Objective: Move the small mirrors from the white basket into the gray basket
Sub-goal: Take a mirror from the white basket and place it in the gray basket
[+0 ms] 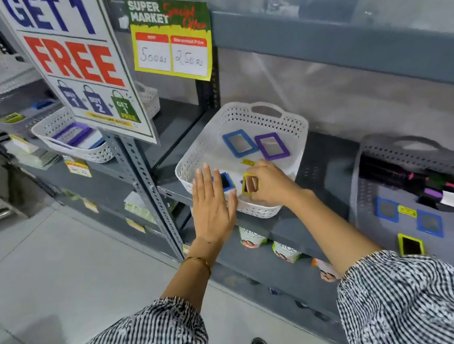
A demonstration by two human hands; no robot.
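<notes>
Right hand pinching yellow mirror inside white basket; left hand hovering open beside it. Loose pinch risking drop before gray basket.

On the gray metal shelf, the right hand pinched a yellow-framed small mirror inside the white perforated plastic basket, the left hand hovered flat beside it, and the gray perforated basket sat to the right.

A promotional sign is hung at eleven o'clock, a price card at twelve, and pouches are shelved near centre.
</notes>
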